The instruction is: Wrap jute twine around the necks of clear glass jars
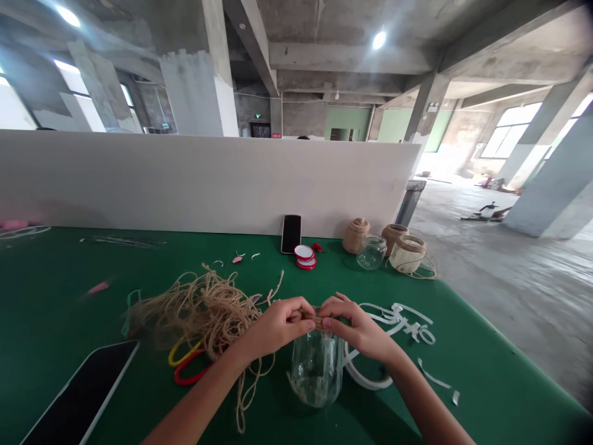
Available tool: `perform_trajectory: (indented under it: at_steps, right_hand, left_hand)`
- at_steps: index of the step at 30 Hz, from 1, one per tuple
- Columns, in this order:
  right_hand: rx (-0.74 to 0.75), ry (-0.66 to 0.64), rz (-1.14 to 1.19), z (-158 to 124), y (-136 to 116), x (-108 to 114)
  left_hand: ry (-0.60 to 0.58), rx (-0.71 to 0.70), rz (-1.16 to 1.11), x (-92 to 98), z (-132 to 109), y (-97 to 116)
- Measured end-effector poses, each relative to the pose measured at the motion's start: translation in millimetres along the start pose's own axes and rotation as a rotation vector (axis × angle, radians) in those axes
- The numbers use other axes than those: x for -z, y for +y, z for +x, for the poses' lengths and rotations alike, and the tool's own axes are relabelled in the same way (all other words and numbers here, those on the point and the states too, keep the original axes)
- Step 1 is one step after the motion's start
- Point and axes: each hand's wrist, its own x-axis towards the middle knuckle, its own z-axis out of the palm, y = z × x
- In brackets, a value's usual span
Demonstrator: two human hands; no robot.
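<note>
A clear glass jar (317,371) stands on the green tabletop in front of me. Brown twine (318,321) lies around the top of its neck. My left hand (283,322) pinches this twine at the left of the rim. At the right of the rim, my right hand (356,326) has its fingers and thumb closed on the twine too. Both thumbs are on the near side; my fingers hide part of the rim. A loose heap of twine (217,309) spreads left of the jar, partly over red- and yellow-handled scissors (188,364).
White tape strips (370,377) curl right of the jar. Several jars, some twine-wrapped (356,235), stand at the back right near a bare glass jar (371,252). A phone (291,233) leans against the white partition (208,185) behind red-rimmed lids (305,253). A tablet-like device (81,395) lies front left.
</note>
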Motion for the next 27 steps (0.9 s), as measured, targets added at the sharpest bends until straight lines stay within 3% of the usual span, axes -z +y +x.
perform_trajectory:
  at_steps: [4, 14, 19, 27]
  right_hand:
    - [0.005, -0.022, 0.047, 0, 3, 5]
    - [-0.010, -0.032, 0.360, 0, 18, 10]
    - [-0.015, -0.051, 0.450, 0, 23, 9]
    - [-0.010, -0.045, 0.395, 0, 24, 13]
  left_hand:
    - [-0.065, -0.022, -0.032, 7.4, 3, -9]
    - [-0.086, -0.027, 0.080, 26.2, 5, -21]
    - [-0.143, -0.003, 0.112, 24.0, 7, -22]
    - [-0.095, -0.003, -0.027, 9.5, 12, -30]
